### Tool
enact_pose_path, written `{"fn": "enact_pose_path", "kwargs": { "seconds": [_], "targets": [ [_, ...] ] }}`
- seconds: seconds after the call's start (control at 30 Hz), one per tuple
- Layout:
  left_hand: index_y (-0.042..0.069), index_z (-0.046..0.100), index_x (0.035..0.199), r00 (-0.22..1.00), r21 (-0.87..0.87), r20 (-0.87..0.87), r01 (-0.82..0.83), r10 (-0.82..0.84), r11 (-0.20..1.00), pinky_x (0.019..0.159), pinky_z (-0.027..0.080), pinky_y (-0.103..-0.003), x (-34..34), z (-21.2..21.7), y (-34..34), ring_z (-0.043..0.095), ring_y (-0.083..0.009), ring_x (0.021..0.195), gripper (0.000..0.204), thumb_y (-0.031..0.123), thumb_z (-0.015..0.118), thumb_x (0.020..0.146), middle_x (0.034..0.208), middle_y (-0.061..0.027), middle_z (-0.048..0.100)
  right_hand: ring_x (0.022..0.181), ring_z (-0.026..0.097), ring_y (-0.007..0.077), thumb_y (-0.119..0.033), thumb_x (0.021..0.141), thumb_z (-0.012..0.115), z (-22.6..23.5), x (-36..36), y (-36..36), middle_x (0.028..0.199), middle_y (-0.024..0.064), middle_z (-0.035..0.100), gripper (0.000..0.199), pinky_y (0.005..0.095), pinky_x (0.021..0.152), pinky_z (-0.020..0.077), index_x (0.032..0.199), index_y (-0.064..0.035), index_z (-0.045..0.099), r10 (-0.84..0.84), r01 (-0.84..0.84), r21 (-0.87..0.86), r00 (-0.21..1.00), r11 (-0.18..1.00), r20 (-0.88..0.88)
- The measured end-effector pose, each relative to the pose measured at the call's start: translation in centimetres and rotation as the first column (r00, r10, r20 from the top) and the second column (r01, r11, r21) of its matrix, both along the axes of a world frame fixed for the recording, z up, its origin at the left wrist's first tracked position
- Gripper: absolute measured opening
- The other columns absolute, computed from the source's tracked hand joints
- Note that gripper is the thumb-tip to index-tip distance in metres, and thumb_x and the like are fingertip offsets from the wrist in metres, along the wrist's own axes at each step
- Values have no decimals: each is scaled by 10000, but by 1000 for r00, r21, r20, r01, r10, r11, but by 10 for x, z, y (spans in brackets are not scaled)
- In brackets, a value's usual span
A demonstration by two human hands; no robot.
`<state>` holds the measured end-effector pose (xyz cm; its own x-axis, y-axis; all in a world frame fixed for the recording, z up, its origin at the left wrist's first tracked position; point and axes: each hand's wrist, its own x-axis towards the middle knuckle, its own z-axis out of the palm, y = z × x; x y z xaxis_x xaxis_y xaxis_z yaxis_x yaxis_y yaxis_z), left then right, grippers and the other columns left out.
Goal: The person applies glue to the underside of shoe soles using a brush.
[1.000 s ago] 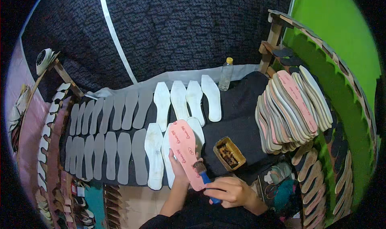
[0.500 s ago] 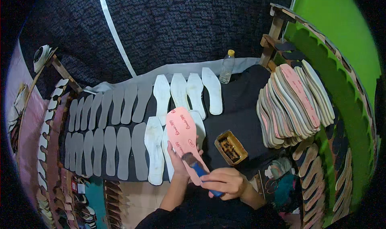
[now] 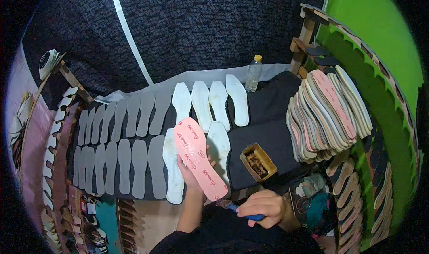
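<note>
A pink insole [image 3: 194,153] with dark printing lies tilted in my left hand [image 3: 191,173], whose fingers wrap its edges from beneath. In my right hand [image 3: 263,208] is a brush [image 3: 243,213] with a blue handle, its bristles close by the insole's lower end; whether they touch I cannot tell. A small brown tub [image 3: 258,163] with dark, sticky-looking residue inside stands to the right of the insole. White insoles [image 3: 200,104] lie in two rows behind and beneath the held one, partly hidden by it.
Grey insoles [image 3: 126,167] form two rows on the dark-covered table [image 3: 263,115] at left. On the right rises a big stack of insoles [image 3: 324,115]. A clear bottle [image 3: 253,77] with a yellow cap stands at the back. Wooden racks [image 3: 346,200] flank both sides.
The brush has moved off the insole's middle, down and right to beyond its lower end. The pink insole has shifted left and tilted more.
</note>
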<state>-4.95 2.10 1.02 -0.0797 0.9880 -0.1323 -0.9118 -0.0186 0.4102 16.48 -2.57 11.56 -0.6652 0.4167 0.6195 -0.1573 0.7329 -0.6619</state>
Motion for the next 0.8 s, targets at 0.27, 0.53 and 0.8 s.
{"fn": "enact_pose_path", "kwargs": {
  "seconds": [0.27, 0.53, 0.8],
  "targets": [
    [51, 408, 1232, 996, -24, -66, -56, 54, 998, 606, 480, -368, 14, 21, -3, 526, -200, 695, 718, 609, 157, 857, 1016, -134, 548, 638, 626, 227, -180, 753, 658, -6, -13, 12, 823, 122, 648, 206, 297, 559, 503, 849, 2, 637, -237, 260, 189, 962, 947, -139],
    [16, 430, 1199, 994, -56, 102, -34, 40, 998, 525, 417, -327, -5, -24, 0, 470, -208, 648, 805, 687, 247, 793, 806, -93, 484, 626, 630, 256, -126, 701, 681, -5, 14, -3, 753, 132, 643, 163, 316, 549, 499, 778, 13, 644, -195, 196, 18, 979, 980, -63],
    [65, 386, 1267, 997, -16, 67, -36, 37, 999, 618, 444, -336, 20, 10, -1, 511, -218, 688, 706, 605, 182, 861, 1018, -141, 557, 753, 616, 265, 43, 584, 554, -32, 54, 10, 835, 134, 642, 251, 322, 667, 492, 814, -9, 637, -708, 717, -119, 697, 687, 114]
  ]
}}
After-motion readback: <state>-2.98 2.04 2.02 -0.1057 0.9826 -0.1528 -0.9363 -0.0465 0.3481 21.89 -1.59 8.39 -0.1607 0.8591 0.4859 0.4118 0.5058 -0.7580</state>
